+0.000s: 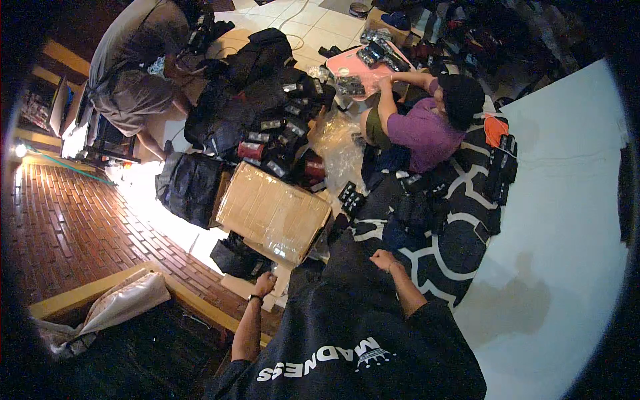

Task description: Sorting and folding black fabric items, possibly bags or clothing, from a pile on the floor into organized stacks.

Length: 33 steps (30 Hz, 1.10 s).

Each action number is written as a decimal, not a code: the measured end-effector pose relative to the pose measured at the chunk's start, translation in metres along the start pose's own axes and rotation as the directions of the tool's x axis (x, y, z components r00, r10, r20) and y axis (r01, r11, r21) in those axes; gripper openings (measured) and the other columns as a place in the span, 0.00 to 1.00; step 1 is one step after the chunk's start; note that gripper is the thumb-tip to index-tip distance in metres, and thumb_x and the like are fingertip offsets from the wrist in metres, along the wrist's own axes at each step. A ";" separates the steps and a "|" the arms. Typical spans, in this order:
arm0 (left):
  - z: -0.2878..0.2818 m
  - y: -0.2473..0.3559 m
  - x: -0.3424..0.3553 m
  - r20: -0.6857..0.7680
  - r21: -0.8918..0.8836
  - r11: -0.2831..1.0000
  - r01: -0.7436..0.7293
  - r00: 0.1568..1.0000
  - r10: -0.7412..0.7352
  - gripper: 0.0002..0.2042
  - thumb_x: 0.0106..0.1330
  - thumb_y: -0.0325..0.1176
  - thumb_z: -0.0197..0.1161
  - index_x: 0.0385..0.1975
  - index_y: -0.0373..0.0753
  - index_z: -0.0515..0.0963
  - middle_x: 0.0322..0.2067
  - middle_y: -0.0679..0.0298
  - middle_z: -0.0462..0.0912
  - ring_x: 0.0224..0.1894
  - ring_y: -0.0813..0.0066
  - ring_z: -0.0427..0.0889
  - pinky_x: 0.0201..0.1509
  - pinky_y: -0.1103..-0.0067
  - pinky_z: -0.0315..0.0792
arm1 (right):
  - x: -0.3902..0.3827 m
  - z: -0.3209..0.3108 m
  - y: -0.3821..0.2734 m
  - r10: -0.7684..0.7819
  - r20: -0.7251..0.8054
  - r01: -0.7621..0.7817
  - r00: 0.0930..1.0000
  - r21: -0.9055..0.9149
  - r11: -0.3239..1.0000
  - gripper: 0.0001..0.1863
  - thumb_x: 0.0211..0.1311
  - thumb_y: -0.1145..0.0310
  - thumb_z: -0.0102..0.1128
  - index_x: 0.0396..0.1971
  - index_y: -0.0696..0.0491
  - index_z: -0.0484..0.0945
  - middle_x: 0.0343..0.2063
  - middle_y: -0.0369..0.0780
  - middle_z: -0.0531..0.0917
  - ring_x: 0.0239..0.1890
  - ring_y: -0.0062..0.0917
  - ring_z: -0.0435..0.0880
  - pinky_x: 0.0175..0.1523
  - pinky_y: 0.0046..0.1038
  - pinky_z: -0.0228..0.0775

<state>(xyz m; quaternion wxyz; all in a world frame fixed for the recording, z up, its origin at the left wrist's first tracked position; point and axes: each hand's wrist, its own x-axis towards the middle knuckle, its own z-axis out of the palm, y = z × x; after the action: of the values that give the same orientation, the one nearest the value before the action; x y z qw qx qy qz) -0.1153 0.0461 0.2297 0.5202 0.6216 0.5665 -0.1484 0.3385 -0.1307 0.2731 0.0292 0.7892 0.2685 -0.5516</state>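
Note:
My left hand [265, 285] is curled closed, with a dark band on its wrist. It is beside a folded black bundle [239, 257] and the near corner of a taped cardboard box [274, 212]. My right hand [383, 260] has its fingers drawn together close to a black-and-white patterned cloth [460, 240]. Whatever either hand may hold is too small or hidden to make out. Dark cloth [347, 259] fills the space between my hands, over or near my lap.
Ahead lies a heap of black packs [273, 127] with pale tags. A person in purple [427, 130] sits right of it, at a pink board [363, 70]. Another person [137, 63] bends at the far left. A pale wall [560, 200] stands right, a wooden ledge [100, 290] left.

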 end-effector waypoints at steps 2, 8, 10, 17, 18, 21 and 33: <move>0.009 -0.015 -0.001 0.069 -0.149 0.982 0.117 0.992 -0.107 0.17 0.58 0.44 0.56 0.35 0.33 0.75 0.20 0.57 0.80 0.19 0.68 0.81 0.18 0.75 0.73 | 0.018 -0.019 -0.007 -0.065 -0.037 0.065 0.997 -0.012 0.998 0.17 0.59 0.55 0.57 0.40 0.53 0.78 0.31 0.43 0.83 0.34 0.31 0.83 0.37 0.34 0.74; 0.038 0.039 0.024 0.120 -0.246 0.936 0.252 0.966 -0.229 0.16 0.60 0.42 0.56 0.38 0.34 0.75 0.23 0.55 0.81 0.23 0.68 0.81 0.25 0.73 0.74 | 0.074 -0.099 -0.050 -0.030 0.118 0.019 0.993 0.096 0.995 0.17 0.60 0.57 0.55 0.39 0.55 0.77 0.24 0.37 0.82 0.23 0.22 0.81 0.26 0.27 0.72; 0.048 0.063 0.046 0.099 -0.179 0.967 0.181 0.981 -0.165 0.17 0.60 0.41 0.56 0.40 0.33 0.75 0.26 0.50 0.81 0.27 0.65 0.82 0.31 0.72 0.75 | 0.100 -0.112 -0.055 -0.019 0.151 0.005 0.988 0.090 0.996 0.18 0.58 0.54 0.57 0.31 0.55 0.79 0.26 0.43 0.83 0.27 0.28 0.83 0.39 0.31 0.74; 0.063 0.219 0.132 0.149 -0.050 0.987 -0.152 0.976 0.158 0.15 0.62 0.39 0.55 0.39 0.32 0.75 0.32 0.44 0.80 0.39 0.51 0.81 0.41 0.68 0.73 | 0.179 -0.085 -0.025 -0.138 -0.073 0.143 0.988 0.068 0.987 0.16 0.56 0.57 0.60 0.36 0.55 0.77 0.28 0.45 0.83 0.31 0.33 0.83 0.36 0.34 0.75; 0.061 0.233 0.142 0.170 -0.031 0.979 -0.200 0.965 0.202 0.15 0.62 0.39 0.54 0.38 0.32 0.75 0.33 0.44 0.80 0.40 0.50 0.80 0.42 0.67 0.72 | 0.188 -0.082 -0.027 -0.141 -0.083 0.147 0.986 0.061 0.987 0.17 0.55 0.57 0.60 0.36 0.55 0.77 0.31 0.46 0.83 0.36 0.35 0.83 0.41 0.34 0.74; 0.064 0.231 0.184 0.183 -0.024 0.974 -0.224 0.957 0.224 0.14 0.62 0.39 0.54 0.37 0.33 0.75 0.33 0.44 0.80 0.39 0.49 0.80 0.42 0.66 0.72 | 0.203 -0.074 -0.032 -0.069 0.030 0.066 0.997 0.102 0.993 0.18 0.54 0.57 0.61 0.37 0.56 0.77 0.36 0.48 0.82 0.43 0.37 0.80 0.49 0.34 0.71; 0.074 0.107 0.298 0.167 -0.214 0.975 -0.058 0.981 0.095 0.12 0.63 0.36 0.54 0.34 0.32 0.75 0.24 0.54 0.80 0.23 0.70 0.80 0.28 0.75 0.75 | 0.322 0.057 0.040 0.057 -0.128 -0.011 0.990 0.335 0.942 0.13 0.57 0.60 0.59 0.33 0.55 0.80 0.28 0.46 0.83 0.35 0.34 0.82 0.42 0.36 0.73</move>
<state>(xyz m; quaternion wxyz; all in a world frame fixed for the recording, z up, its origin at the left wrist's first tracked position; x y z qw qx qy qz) 0.1004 0.1696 0.0197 0.6359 0.5696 0.5062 -0.1225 0.3880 -0.0584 -0.0447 -0.1134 0.8230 0.1591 -0.5333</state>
